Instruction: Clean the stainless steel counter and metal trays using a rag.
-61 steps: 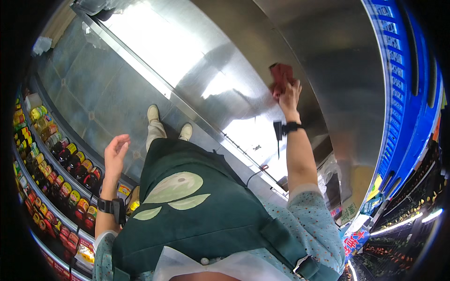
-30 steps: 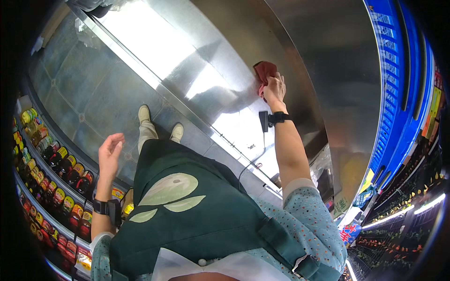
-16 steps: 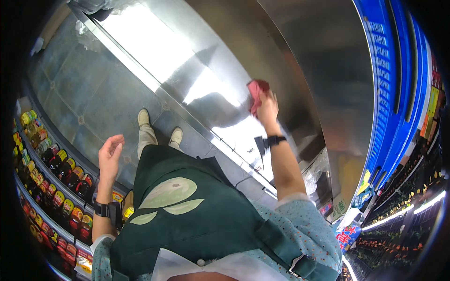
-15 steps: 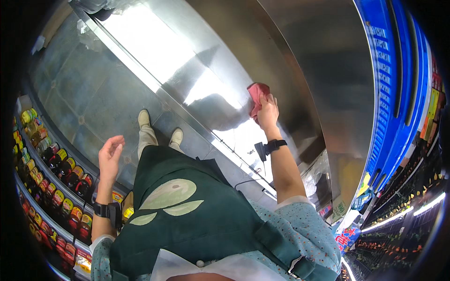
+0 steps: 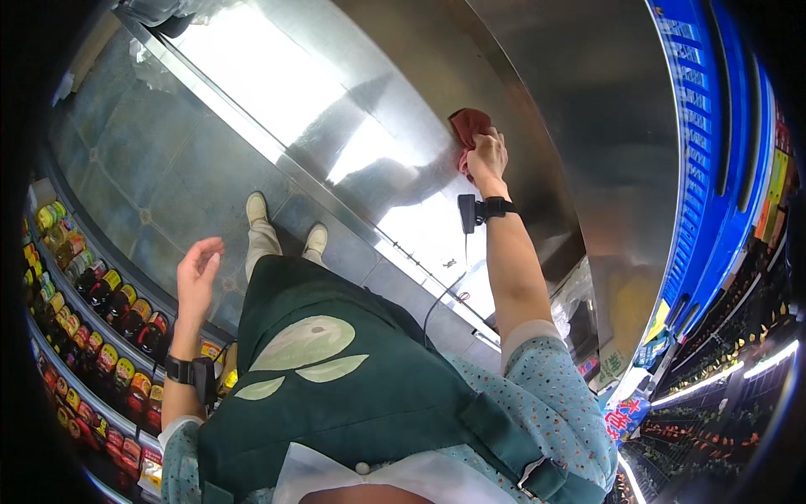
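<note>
My right hand (image 5: 487,156) is stretched out ahead and grips a dark red cloth (image 5: 468,128), pressing it flat against a shiny steel panel (image 5: 369,118). A dark band with a small device sits on that wrist. My left hand (image 5: 198,270) hangs free at my left side with its fingers apart, holding nothing, above the tiled floor. It also wears a wrist device. I wear a dark green apron over a dotted light blue shirt.
Shelves of bottles with coloured caps (image 5: 92,311) curve along the left. A grey tiled floor (image 5: 143,168) and my two light shoes (image 5: 285,225) lie below. Blue shelving (image 5: 714,168) runs along the right, with more stocked shelves at lower right.
My right hand has slid the red cloth across the steel panel, up and to the left and back. The left hand has stayed at my side.
</note>
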### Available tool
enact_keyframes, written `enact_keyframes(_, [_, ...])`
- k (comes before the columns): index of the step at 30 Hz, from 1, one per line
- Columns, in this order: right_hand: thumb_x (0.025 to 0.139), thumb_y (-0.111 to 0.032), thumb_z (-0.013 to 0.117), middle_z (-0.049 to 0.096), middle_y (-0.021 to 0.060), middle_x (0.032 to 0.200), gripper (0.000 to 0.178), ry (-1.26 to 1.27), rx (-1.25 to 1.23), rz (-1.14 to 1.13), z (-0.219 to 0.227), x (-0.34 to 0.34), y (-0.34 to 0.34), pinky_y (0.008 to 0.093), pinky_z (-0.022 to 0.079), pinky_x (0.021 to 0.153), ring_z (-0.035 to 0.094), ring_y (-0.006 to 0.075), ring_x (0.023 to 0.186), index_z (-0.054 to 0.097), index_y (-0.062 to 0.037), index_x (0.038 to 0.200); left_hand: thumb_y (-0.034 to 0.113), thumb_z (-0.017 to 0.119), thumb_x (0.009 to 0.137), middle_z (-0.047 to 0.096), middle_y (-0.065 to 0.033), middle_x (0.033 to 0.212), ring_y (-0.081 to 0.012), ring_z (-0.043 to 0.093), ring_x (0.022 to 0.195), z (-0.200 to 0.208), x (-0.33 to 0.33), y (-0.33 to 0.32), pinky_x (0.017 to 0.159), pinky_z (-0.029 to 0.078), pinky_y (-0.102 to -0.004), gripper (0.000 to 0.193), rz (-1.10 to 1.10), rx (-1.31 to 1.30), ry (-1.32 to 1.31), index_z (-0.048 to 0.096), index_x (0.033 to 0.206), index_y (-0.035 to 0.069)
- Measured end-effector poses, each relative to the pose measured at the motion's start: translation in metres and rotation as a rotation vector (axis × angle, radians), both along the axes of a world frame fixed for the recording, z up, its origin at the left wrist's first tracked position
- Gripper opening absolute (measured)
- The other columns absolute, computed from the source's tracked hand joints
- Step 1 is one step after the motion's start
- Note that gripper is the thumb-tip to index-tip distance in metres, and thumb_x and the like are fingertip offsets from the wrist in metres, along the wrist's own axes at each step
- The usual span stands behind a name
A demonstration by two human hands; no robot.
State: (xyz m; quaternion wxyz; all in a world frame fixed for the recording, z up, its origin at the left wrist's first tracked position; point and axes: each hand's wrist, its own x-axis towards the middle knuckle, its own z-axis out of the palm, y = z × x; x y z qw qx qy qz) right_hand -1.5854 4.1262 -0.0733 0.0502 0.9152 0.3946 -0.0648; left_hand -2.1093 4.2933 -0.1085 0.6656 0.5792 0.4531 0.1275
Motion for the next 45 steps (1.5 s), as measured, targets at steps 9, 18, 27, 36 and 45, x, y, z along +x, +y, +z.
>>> enact_keyframes(9, [0.07, -0.007, 0.063, 0.059, 0.0105, 0.112, 0.025, -0.123, 0.12, 0.02, -0.029, 0.0, -0.023, 0.0441, 0.046, 0.086, 0.052, 0.033, 0.107, 0.069, -0.0096, 0.093, 0.004, 0.054, 0.089, 0.063, -0.0091, 0.108, -0.0169, 0.059, 0.102, -0.001, -0.009, 0.001, 0.093, 0.044, -0.0299, 0.026, 0.006, 0.016, 0.028, 0.058, 0.114, -0.003])
enact_keyframes(18, [0.074, -0.006, 0.06, 0.052, 0.0198, 0.121, 0.041, -0.079, 0.153, 0.046, -0.058, -0.062, -0.025, 0.047, 0.045, 0.086, 0.05, 0.0392, 0.108, 0.059, -0.0027, 0.115, 0.008, 0.057, 0.09, 0.062, -0.0064, 0.106, -0.0154, 0.058, 0.102, 0.002, -0.008, -0.006, 0.091, 0.044, -0.0284, 0.026, 0.035, -0.002, 0.008, 0.058, 0.114, -0.001])
enact_keyframes(27, [0.077, -0.022, 0.063, 0.04, 0.0233, 0.132, 0.058, -0.302, 0.102, 0.352, -0.04, -0.013, 0.155, 0.0481, 0.039, 0.097, 0.041, 0.0417, 0.117, 0.047, -0.0003, 0.129, 0.002, 0.054, 0.089, 0.063, -0.0089, 0.107, -0.0169, 0.06, 0.102, 0.0, -0.005, 0.012, 0.091, 0.045, -0.0293, 0.024, -0.018, 0.049, 0.082, 0.058, 0.112, -0.002])
enact_keyframes(36, [0.074, -0.034, 0.071, 0.062, 0.019, 0.117, 0.056, -0.181, -0.028, -0.151, 0.002, 0.041, 0.136, 0.0419, 0.049, 0.091, 0.059, 0.0328, 0.111, 0.058, -0.0067, 0.122, 0.002, 0.055, 0.089, 0.063, -0.0076, 0.107, -0.0162, 0.06, 0.102, 0.001, -0.035, 0.024, 0.092, 0.045, -0.0291, 0.024, 0.117, 0.02, 0.054, 0.058, 0.113, -0.002])
enact_keyframes(45, [0.078, -0.03, 0.063, 0.058, 0.0269, 0.115, 0.038, -0.105, -0.305, -0.544, -0.024, -0.034, -0.085, 0.0446, 0.049, 0.09, 0.059, 0.0405, 0.107, 0.066, -0.005, 0.106, 0.001, 0.054, 0.09, 0.062, -0.0073, 0.107, -0.0157, 0.059, 0.101, -0.013, -0.058, 0.036, 0.093, 0.044, -0.0289, 0.025, 0.246, -0.048, -0.064, 0.058, 0.114, -0.003])
